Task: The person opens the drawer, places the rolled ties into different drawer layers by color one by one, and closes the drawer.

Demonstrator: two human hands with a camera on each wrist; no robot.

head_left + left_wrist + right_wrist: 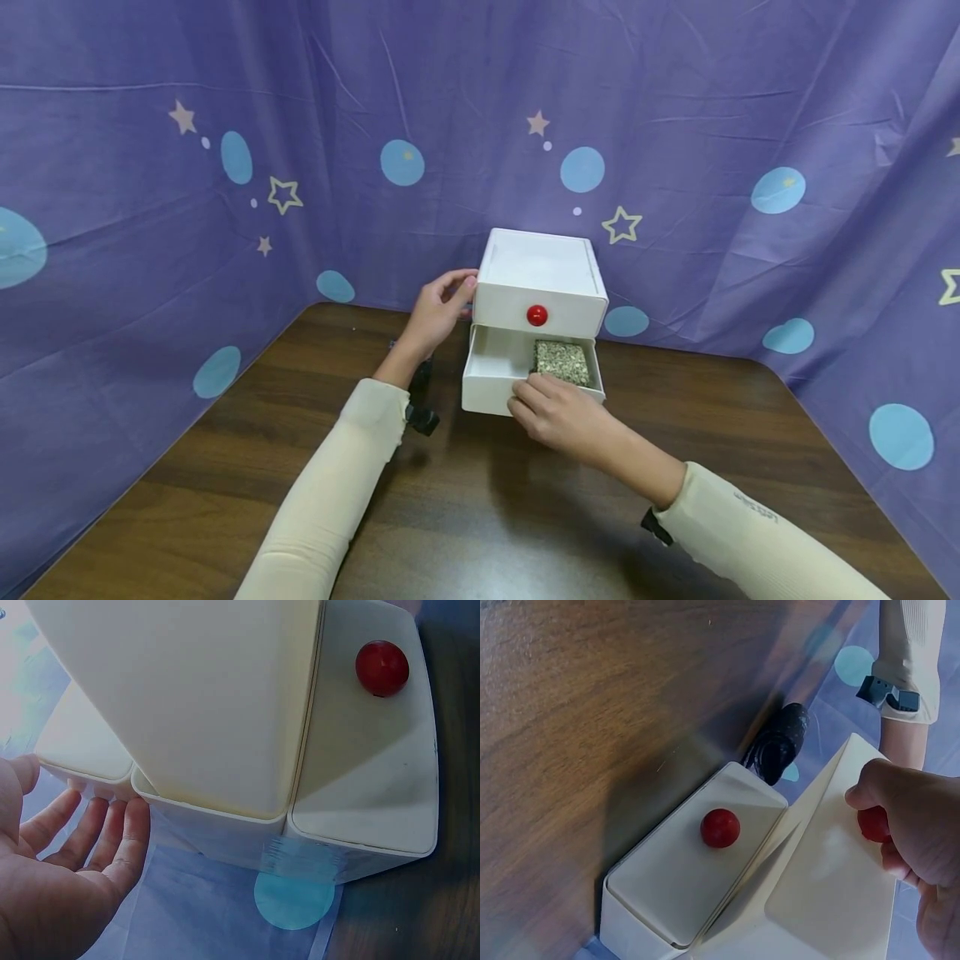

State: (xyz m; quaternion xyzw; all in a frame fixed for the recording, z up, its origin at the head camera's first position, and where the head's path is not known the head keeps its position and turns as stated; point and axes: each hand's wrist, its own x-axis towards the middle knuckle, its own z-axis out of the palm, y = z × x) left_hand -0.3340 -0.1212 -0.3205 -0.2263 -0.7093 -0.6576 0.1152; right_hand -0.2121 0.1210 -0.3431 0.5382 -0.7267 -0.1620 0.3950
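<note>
A white drawer cabinet (542, 260) with red round knobs stands on the table. Its middle drawer (491, 393) is pulled out, and a square, speckled grey-gold block (562, 362) sits in the right part of it. My right hand (558, 412) grips that drawer's red knob (874, 823) between thumb and curled fingers. With fairly straight fingers, my left hand (71, 862) touches the cabinet's left side, beside the top drawer. The top drawer's knob (537, 315) shows in the head view. Below the pulled-out drawer, the bottom drawer (697, 862) is closed in the right wrist view.
The cabinet stands on a dark wooden table (420, 517), near a purple curtain (480, 100) with stars and blue circles. A black object (776, 742) shows beside the cabinet, its kind unclear. Black straps (422, 419) are on the wrists.
</note>
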